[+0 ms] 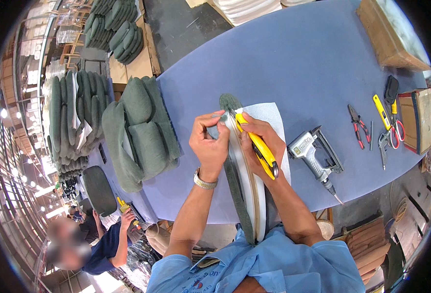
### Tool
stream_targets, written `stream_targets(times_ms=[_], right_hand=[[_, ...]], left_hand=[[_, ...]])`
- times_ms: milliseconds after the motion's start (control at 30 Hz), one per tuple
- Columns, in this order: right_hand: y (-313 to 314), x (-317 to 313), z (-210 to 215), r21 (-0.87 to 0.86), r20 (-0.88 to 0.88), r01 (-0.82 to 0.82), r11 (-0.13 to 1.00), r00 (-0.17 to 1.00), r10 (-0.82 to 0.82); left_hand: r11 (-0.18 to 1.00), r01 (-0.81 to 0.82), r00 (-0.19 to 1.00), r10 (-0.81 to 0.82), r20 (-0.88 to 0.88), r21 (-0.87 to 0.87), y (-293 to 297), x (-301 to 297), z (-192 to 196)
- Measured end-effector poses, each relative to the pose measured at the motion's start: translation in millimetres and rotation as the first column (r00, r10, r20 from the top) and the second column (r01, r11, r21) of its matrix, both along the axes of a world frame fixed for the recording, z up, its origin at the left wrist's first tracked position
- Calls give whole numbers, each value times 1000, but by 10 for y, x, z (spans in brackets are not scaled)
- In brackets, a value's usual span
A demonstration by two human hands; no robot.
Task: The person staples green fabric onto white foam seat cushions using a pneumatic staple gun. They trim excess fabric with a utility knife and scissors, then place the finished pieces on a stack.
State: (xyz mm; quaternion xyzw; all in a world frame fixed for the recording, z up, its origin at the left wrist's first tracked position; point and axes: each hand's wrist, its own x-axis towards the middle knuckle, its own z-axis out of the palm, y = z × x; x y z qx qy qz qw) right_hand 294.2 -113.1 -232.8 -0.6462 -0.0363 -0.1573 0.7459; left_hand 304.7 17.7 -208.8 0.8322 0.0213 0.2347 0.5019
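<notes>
A cushioned panel stands on edge against my front, its dark green fabric (238,195) on the left and a white layer (260,205) beside a thin brown edge. My left hand (209,144), with a metal-band watch on the wrist, pinches the loose green fabric near the panel's far end. In my right hand (269,139) is a yellow utility knife (260,146), its front end at the panel's upper edge beside my left fingers. The blade itself is too small to make out. A white sheet (275,115) shows behind my right hand.
Right of my hands lies a silver staple gun (313,152). Farther right are red-handled pliers (358,126), another yellow knife (381,112), scissors (395,134) and cardboard boxes (384,36). Green cushions (144,136) are stacked at left. A co-worker (110,244) holds a tool lower left.
</notes>
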Motion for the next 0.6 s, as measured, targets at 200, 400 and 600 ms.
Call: stream_targets(times_ms=[200, 400, 600], right_hand=[[-48, -114, 23, 19, 29, -7, 1000, 1000, 7], [-478, 90, 147, 42, 97, 154, 987, 983, -157], [-1677, 420, -6, -868, -434, -348, 354, 879, -199]], left_hand=[[999, -15, 1000, 13, -25, -51, 16, -11, 3], [954, 76, 997, -72, -25, 289, -62, -57, 356], [998, 54, 993, -50, 107, -39, -178, -507, 597]])
